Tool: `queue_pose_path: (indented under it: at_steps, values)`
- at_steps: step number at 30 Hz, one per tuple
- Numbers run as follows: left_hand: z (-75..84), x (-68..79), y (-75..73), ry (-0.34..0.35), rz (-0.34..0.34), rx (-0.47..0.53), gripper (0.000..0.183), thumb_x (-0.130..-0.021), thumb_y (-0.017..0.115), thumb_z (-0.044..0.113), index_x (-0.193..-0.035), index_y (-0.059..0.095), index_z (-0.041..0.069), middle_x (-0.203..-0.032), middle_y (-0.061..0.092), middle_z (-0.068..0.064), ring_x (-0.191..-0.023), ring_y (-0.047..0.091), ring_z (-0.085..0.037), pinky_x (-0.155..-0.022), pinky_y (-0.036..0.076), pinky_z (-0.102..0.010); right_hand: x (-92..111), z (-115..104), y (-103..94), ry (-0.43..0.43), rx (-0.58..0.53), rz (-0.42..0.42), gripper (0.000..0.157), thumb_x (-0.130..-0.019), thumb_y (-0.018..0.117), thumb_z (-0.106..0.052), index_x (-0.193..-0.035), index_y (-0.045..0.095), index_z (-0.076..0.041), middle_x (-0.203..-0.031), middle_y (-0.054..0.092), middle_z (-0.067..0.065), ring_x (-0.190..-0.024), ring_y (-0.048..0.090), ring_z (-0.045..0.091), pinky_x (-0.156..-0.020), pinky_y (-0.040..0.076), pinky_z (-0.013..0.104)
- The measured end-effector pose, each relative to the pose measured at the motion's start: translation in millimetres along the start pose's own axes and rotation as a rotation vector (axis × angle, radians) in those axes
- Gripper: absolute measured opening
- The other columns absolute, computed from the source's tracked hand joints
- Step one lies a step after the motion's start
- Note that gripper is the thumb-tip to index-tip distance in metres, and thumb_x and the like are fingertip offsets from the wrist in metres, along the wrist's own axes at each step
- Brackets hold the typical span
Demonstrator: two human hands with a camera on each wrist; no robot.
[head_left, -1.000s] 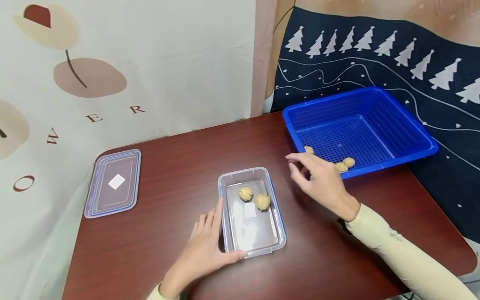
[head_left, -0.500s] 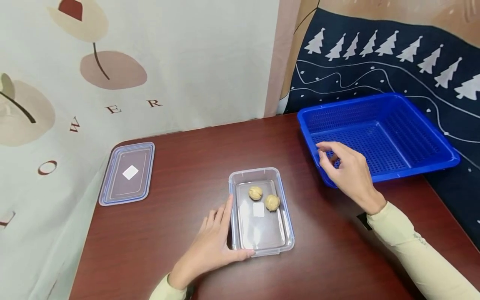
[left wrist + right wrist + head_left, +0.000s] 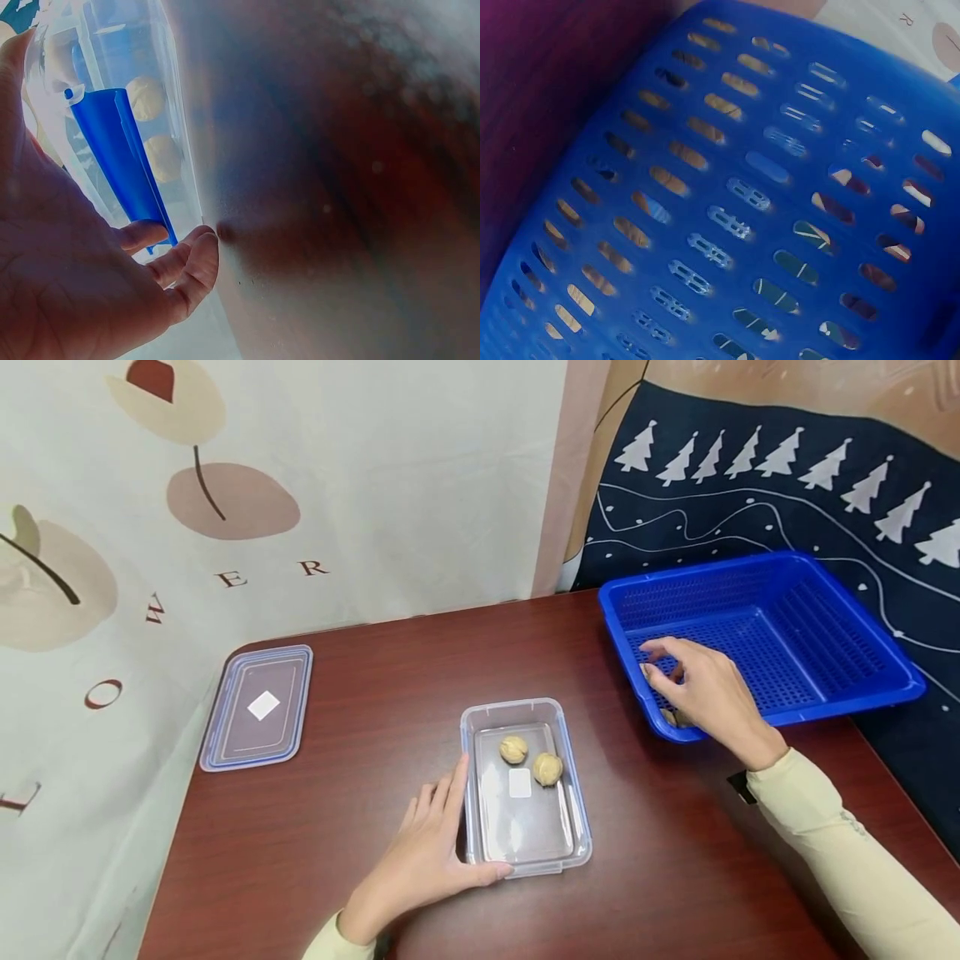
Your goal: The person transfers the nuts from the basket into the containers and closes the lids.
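Observation:
Two walnuts point(image 3: 513, 750) lie in the clear plastic box point(image 3: 527, 835) with a blue-edged rim, at the middle of the table. My left hand point(image 3: 420, 860) rests against the box, its fingers along the left side and its thumb on the near edge. In the left wrist view, both walnuts show through the box wall, and fingertips point(image 3: 199, 259) touch the box. My right hand point(image 3: 712, 693) reaches into the blue basket point(image 3: 847, 703), thumb and index finger bent with a gap between them. Beneath it, walnuts point(image 3: 668, 717) in the basket's near-left corner are partly hidden. The right wrist view shows only slotted basket wall point(image 3: 765, 169).
A clear lid point(image 3: 258, 739) with a blue seal and a white label lies at the table's far left. Printed cloth point(image 3: 420, 485) hangs behind the reddish-brown table point(image 3: 360, 710). The basket stands at the far right against a dark cloth with white trees.
My right hand has moved right and into the basket, from beside its near-left rim. The head view has shifted, so everything appears farther right. My left hand stays at the box.

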State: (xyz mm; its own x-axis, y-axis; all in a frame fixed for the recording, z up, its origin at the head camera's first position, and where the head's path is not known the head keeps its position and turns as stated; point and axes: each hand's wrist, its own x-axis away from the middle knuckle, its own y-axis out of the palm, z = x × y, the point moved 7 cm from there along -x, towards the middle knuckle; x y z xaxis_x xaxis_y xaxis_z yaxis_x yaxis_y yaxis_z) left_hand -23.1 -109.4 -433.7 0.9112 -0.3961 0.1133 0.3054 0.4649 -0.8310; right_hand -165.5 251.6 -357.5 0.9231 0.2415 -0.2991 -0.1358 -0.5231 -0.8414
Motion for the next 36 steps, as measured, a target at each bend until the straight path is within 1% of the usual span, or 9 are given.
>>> queue_pose_path:
  at_steps: [4, 9, 14, 17, 19, 22, 25, 28, 36]
  values:
    - [0.0, 1.3, -1.8, 0.006, 0.005, -0.005, 0.145, -0.075, 0.075, 0.090, -0.177, 0.002, 0.018, -0.157, 0.050, -0.016, -0.133, 0.045, -0.033, -0.112, 0.037, -0.061, -6.9, 4.8, 7.9, 0.007, 0.010, -0.093, 0.028, -0.103, 0.076, -0.013, -0.130, 0.076, -0.004, -0.124, 0.076, 0.020, -0.084, 0.074, 0.031, -0.068, 0.059, 0.051]
    - [1.1, 0.3, -2.3, 0.014, 0.006, -0.015, 0.144, -0.076, 0.073, 0.091, -0.177, 0.001, 0.018, -0.154, 0.052, -0.018, -0.134, 0.045, -0.034, -0.112, 0.038, -0.061, -11.3, 9.5, 14.1, 0.038, 0.008, -0.211, 0.033, -0.105, 0.073, -0.011, -0.136, 0.072, 0.000, -0.134, 0.070, 0.028, -0.097, 0.076, 0.040, -0.080, 0.060, 0.060]
    - [2.5, -0.8, -1.4, 0.022, 0.002, 0.001, 0.144, -0.076, 0.075, 0.089, -0.177, 0.000, 0.020, -0.157, 0.050, -0.015, -0.135, 0.044, -0.031, -0.112, 0.038, -0.059, -12.5, 18.7, 20.7, 0.104, 0.025, -0.330, 0.041, -0.105, 0.072, -0.013, -0.143, 0.066, 0.003, -0.140, 0.064, 0.032, -0.116, 0.068, 0.048, -0.092, 0.055, 0.067]
    - [3.9, -0.9, -1.5, 0.023, 0.005, 0.010, 0.144, -0.076, 0.076, 0.088, -0.178, 0.002, 0.019, -0.158, 0.049, -0.014, -0.135, 0.044, -0.031, -0.113, 0.039, -0.058, -13.1, 23.1, 24.1, 0.138, 0.025, -0.401, 0.046, -0.106, 0.072, -0.013, -0.147, 0.062, 0.004, -0.144, 0.061, 0.034, -0.129, 0.060, 0.054, -0.100, 0.049, 0.072]
    - [4.3, -1.0, -1.5, 0.022, 0.009, 0.014, 0.144, -0.076, 0.076, 0.088, -0.178, 0.003, 0.018, -0.159, 0.049, -0.014, -0.136, 0.044, -0.031, -0.113, 0.039, -0.059, -13.9, 25.2, 25.9, 0.147, 0.026, -0.439, 0.048, -0.106, 0.071, -0.012, -0.149, 0.060, 0.005, -0.145, 0.059, 0.035, -0.133, 0.056, 0.055, -0.104, 0.045, 0.074]
    - [4.3, -1.2, -1.1, 0.020, 0.009, 0.009, 0.144, -0.076, 0.075, 0.089, -0.178, 0.002, 0.018, -0.160, 0.048, -0.015, -0.136, 0.044, -0.032, -0.113, 0.038, -0.058, -15.3, 27.3, 27.2, 0.147, 0.040, -0.478, 0.047, -0.106, 0.071, -0.012, -0.148, 0.060, 0.006, -0.142, 0.061, 0.035, -0.127, 0.059, 0.053, -0.102, 0.046, 0.073]
    - [4.1, -1.5, -0.8, 0.023, 0.009, 0.005, 0.144, -0.075, 0.076, 0.089, -0.178, 0.002, 0.019, -0.160, 0.048, -0.014, -0.134, 0.045, -0.031, -0.112, 0.039, -0.056, -16.3, 29.8, 28.8, 0.147, 0.053, -0.510, 0.044, -0.106, 0.071, -0.013, -0.145, 0.063, 0.005, -0.132, 0.066, 0.031, -0.110, 0.063, 0.045, -0.093, 0.052, 0.065]
    - [4.1, -1.4, -1.0, 0.023, 0.010, 0.004, 0.144, -0.075, 0.076, 0.089, -0.178, 0.002, 0.019, -0.159, 0.049, -0.013, -0.132, 0.046, -0.030, -0.111, 0.041, -0.056, -16.7, 32.9, 30.9, 0.156, 0.055, -0.533, 0.040, -0.106, 0.072, -0.013, -0.142, 0.066, 0.002, -0.123, 0.069, 0.026, -0.098, 0.062, 0.038, -0.084, 0.053, 0.058]
    - [3.7, 0.2, -2.3, 0.015, 0.002, 0.004, 0.144, -0.075, 0.077, 0.088, -0.178, 0.002, 0.019, -0.159, 0.049, -0.013, -0.131, 0.046, -0.030, -0.111, 0.040, -0.056, -15.5, 35.2, 35.2, 0.138, 0.071, -0.569, 0.038, -0.103, 0.072, -0.011, -0.139, 0.068, 0.001, -0.117, 0.073, 0.023, -0.096, 0.065, 0.036, -0.084, 0.054, 0.060]
